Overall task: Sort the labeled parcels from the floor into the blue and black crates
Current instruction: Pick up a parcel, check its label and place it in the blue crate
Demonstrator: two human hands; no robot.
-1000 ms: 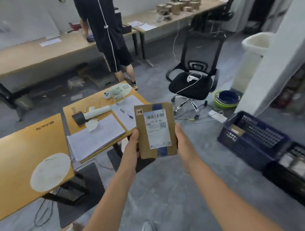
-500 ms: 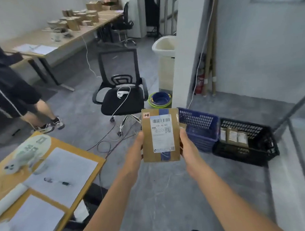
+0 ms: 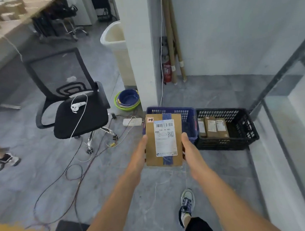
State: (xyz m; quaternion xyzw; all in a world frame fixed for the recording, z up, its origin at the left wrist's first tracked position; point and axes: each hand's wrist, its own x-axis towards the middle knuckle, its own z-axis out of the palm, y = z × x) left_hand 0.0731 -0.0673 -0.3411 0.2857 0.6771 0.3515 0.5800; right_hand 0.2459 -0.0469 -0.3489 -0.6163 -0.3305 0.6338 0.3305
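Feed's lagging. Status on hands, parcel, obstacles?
Left hand and right hand grip parcel by its sides. Parcel held short of blue crate. Cables lie off left.

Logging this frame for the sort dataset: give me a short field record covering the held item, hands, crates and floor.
held item: cardboard parcel, white label facing the camera, blue tape strip
left hand: grips the parcel's left edge
right hand: grips its right edge
blue crate: behind the parcel, inside mostly hidden
black crate: right of the blue one, three parcels standing inside
floor: loose cables by the office chair
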